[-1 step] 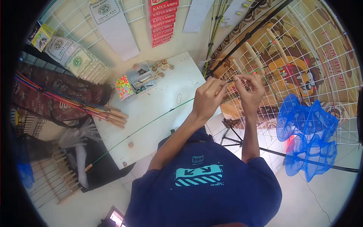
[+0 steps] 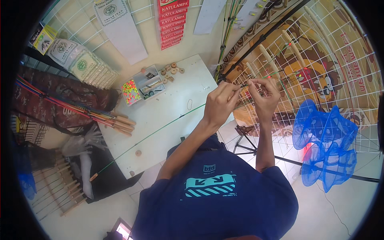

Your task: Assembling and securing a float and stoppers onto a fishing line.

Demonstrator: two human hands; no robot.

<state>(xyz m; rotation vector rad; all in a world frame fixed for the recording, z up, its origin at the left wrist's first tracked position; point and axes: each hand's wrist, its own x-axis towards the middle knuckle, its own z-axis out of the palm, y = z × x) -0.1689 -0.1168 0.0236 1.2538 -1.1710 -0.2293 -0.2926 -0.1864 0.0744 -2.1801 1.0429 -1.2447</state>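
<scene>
A thin green fishing rod [image 2: 156, 132] with a wooden handle [image 2: 94, 177] slants across the white table, its upper part passing behind my left hand [image 2: 220, 100]. The fingers of this hand are closed in a pinch beyond the table's right edge. Opposite it, my right hand [image 2: 264, 94] pinches with thumb and forefinger, the fingertips of both hands almost meeting. A thin dark piece [image 2: 244, 85] shows between them, in line with the rod. Whether it is the rod's tip or something fixed to it is too small to tell.
On the white table [image 2: 168, 116] stand a divided tray [image 2: 138, 80] with bright beads and small parts, wooden rings [image 2: 173, 71] and a bundle of wooden-handled rods [image 2: 122, 125]. Right are a white wire rack [image 2: 288, 86], a black tripod [image 2: 244, 146] and blue nets [image 2: 326, 140].
</scene>
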